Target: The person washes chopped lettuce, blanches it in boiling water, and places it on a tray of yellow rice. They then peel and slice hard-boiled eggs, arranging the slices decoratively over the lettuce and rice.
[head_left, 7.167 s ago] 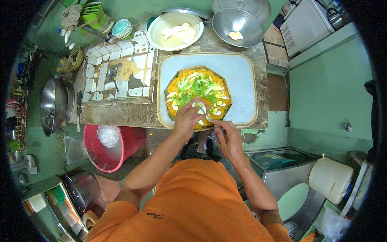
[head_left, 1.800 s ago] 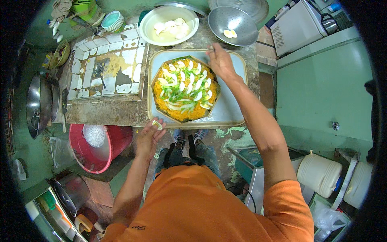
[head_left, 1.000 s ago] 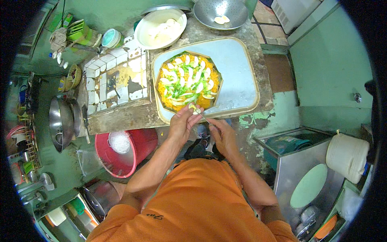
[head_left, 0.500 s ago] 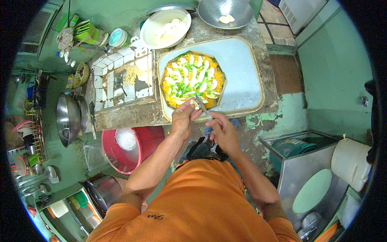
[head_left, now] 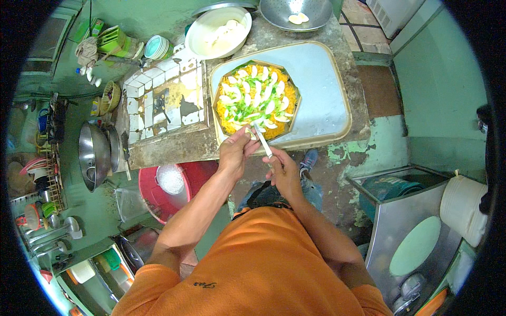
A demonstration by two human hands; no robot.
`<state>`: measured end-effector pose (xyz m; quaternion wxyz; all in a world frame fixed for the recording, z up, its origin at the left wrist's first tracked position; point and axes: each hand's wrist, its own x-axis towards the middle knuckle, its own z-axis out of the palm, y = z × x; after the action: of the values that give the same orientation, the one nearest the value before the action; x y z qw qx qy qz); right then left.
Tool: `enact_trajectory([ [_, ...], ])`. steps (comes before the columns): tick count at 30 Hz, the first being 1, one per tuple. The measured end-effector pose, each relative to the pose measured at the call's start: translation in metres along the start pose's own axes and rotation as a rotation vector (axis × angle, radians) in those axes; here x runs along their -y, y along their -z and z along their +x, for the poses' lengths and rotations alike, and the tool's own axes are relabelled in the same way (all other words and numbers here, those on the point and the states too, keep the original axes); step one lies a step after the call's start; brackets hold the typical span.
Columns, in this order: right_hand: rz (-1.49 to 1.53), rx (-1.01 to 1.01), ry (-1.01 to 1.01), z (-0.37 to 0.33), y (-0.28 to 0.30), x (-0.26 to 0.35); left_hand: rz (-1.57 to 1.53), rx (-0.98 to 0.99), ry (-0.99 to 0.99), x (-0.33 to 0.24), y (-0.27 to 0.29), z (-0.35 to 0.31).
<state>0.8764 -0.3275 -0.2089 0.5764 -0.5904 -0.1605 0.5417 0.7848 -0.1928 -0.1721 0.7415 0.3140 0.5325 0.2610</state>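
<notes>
My left hand (head_left: pixel 235 152) pinches a piece of boiled egg (head_left: pixel 250 135) at the near edge of an octagonal platter of food. Closed round its handle, my right hand (head_left: pixel 284 171) holds a knife (head_left: pixel 264 145), whose blade points up and away beside the egg. The food (head_left: pixel 226 108) is orange-yellow and shredded-looking, topped with white boiled-egg slices (head_left: pixel 258 87) and chopped green leaves (head_left: pixel 242 112). Under the platter lies a light blue tray (head_left: pixel 321 100) with a beige rim.
Behind the tray stand a white basin (head_left: pixel 198 46) holding pale pieces and a metal colander (head_left: pixel 271 15) with egg halves (head_left: pixel 298 19). A tiled recess (head_left: pixel 138 102) lies left. Below the counter is a red tub (head_left: pixel 153 197); a metal-sided box (head_left: pixel 390 226) stands right.
The view has shifted slightly. The knife is turned to lie more clearly beside the egg piece, and both hands keep their holds near the platter's front edge.
</notes>
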Motion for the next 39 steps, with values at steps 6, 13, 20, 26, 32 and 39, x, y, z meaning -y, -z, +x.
enact_trajectory([
  [6, 0.250, 0.095, -0.128, -0.012, -0.001, 0.028, 0.188, -0.056, -0.107, 0.001, 0.003, -0.002],
  [13, 0.138, -0.014, 0.027, -0.014, 0.015, 0.052, 1.004, -0.226, -0.591, -0.006, 0.014, 0.010],
  [20, 0.062, -0.168, 0.057, -0.016, 0.034, 0.053, 0.972, -0.213, -0.720, -0.031, 0.028, 0.023],
  [26, 0.258, -0.331, 0.011, 0.000, 0.017, 0.021, 0.904, -0.114, -0.717, -0.099, 0.052, 0.114],
  [32, 0.315, -0.398, 0.067, 0.024, -0.007, 0.019, 0.920, 0.095, -0.589, -0.104, 0.038, 0.173],
  [39, -0.044, -0.401, 0.161, 0.092, 0.030, 0.051, 0.759, 0.028, -0.589, -0.078, 0.081, 0.145],
])
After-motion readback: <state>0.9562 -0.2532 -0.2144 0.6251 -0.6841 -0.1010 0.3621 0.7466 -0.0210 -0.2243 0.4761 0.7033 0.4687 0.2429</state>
